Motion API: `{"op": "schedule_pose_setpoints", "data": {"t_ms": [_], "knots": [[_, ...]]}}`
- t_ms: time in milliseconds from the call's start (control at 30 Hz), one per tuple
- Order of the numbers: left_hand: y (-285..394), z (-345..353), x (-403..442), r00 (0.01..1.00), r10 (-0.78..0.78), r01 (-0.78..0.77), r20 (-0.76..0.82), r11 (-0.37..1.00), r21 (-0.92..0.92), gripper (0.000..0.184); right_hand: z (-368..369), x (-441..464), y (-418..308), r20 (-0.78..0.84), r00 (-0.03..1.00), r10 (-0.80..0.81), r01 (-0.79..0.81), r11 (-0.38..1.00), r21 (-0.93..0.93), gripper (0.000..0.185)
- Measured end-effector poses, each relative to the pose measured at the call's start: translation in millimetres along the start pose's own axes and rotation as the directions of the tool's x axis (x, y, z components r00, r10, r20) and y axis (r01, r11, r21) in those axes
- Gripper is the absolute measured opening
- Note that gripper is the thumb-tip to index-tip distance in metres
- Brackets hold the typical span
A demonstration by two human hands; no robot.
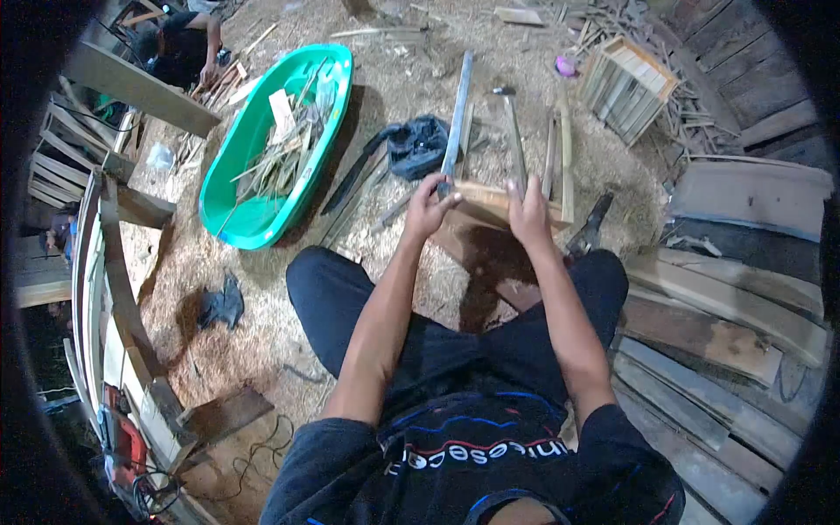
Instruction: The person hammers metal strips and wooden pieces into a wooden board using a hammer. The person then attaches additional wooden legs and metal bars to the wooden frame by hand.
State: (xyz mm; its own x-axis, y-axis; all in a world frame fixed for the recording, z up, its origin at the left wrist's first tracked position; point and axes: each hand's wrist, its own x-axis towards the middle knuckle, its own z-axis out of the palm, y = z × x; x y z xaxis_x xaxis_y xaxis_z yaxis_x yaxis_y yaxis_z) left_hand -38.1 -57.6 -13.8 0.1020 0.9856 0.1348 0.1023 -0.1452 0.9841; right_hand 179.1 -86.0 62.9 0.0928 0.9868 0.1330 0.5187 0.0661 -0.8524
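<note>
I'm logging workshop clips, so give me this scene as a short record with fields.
Setting: floor covered in wood shavings
Left hand: at the near end of a long flat grey strip; grip unclear
Right hand: fingers around a long-handled hammer
Between hands: pale wooden piece
Container: green plastic tub holding wood scraps
Upper right: slatted wooden crate
Upper left: another person, partly visible

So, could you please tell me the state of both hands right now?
Left hand: curled at the flat silver metal strip's near end; grip unclear.
Right hand: closed on the wooden-handled hammer.
</note>
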Motion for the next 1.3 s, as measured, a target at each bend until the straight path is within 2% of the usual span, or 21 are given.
{"op": "schedule_pose_setpoints", "data": {"t_ms": [67,100,200,300,433,533,633,700,900,933,967,1033,1100,1200,1233,1300], "knots": [[15,-2,2,0.999,0.042,-0.040,-0.025,0.996,0.083,0.035,9,-12,-11,-0.134,0.977,-0.164,0.160,0.986,-0.038,0.027],[17,-2,-1,0.998,0.050,-0.045,-0.036,0.991,0.125,0.035,19,-21,-5,-0.169,0.973,-0.158,0.143,0.985,-0.098,0.026],[12,-4,-3,0.994,0.101,-0.096,-0.049,0.990,0.106,0.036,18,-60,-61,0.015,1.000,0.011,-0.012,0.994,0.112,0.027],[9,-4,-8,0.992,0.117,-0.114,-0.045,0.991,0.070,0.035,17,-85,-93,0.078,0.989,0.129,-0.135,0.988,0.074,0.029],[13,-8,-8,0.994,0.107,-0.105,-0.033,0.993,0.047,0.035,22,-102,-86,0.145,0.964,0.223,-0.222,0.975,-0.024,0.037],[15,-7,-5,0.992,0.120,-0.119,-0.041,0.993,0.023,0.035,19,-105,-102,0.193,0.936,0.295,-0.310,0.950,0.051,0.037],[12,-7,-4,0.986,0.155,-0.153,-0.057,0.988,0.037,0.035,22,-108,-108,0.173,0.955,0.239,-0.249,0.968,0.038,0.037],[12,-6,-3,0.976,0.204,-0.200,-0.077,0.978,0.058,0.035,22,-110,-105,0.212,0.942,0.259,-0.265,0.964,-0.001,0.036],[11,-7,-2,0.994,0.107,-0.108,-0.025,0.994,-0.036,0.037,16,-107,-124,0.169,0.967,0.191,-0.197,0.980,0.016,0.036],[9,-8,-2,0.992,0.124,-0.125,-0.026,0.992,-0.020,0.038,19,-108,-118,0.147,0.975,0.167,-0.169,0.986,0.001,0.036],[9,-9,-1,0.989,0.146,-0.146,-0.029,0.989,-0.005,0.038,23,-112,-94,0.209,0.962,0.175,-0.148,0.979,-0.140,0.036],[11,-8,0,0.974,0.221,-0.222,-0.053,0.975,-0.005,0.037,17,-110,-100,0.182,0.968,0.172,-0.157,0.983,-0.090,0.036],[11,-9,3,0.983,0.181,-0.180,-0.032,0.983,0.025,0.036,11,-105,-116,0.163,0.970,0.180,-0.177,0.984,-0.029,0.036],[10,-10,1,0.987,0.159,-0.158,-0.014,0.987,0.032,0.037,15,-104,-122,0.125,0.985,0.119,-0.119,0.993,-0.011,0.036],[6,-9,0,0.986,0.165,-0.164,-0.022,0.986,0.032,0.037,12,-104,-124,0.209,0.962,0.175,-0.158,0.983,-0.094,0.039],[4,-6,3,0.974,0.216,-0.214,-0.063,0.976,0.036,0.037,11,-103,-120,0.231,0.949,0.213,-0.205,0.977,-0.058,0.039]]}}
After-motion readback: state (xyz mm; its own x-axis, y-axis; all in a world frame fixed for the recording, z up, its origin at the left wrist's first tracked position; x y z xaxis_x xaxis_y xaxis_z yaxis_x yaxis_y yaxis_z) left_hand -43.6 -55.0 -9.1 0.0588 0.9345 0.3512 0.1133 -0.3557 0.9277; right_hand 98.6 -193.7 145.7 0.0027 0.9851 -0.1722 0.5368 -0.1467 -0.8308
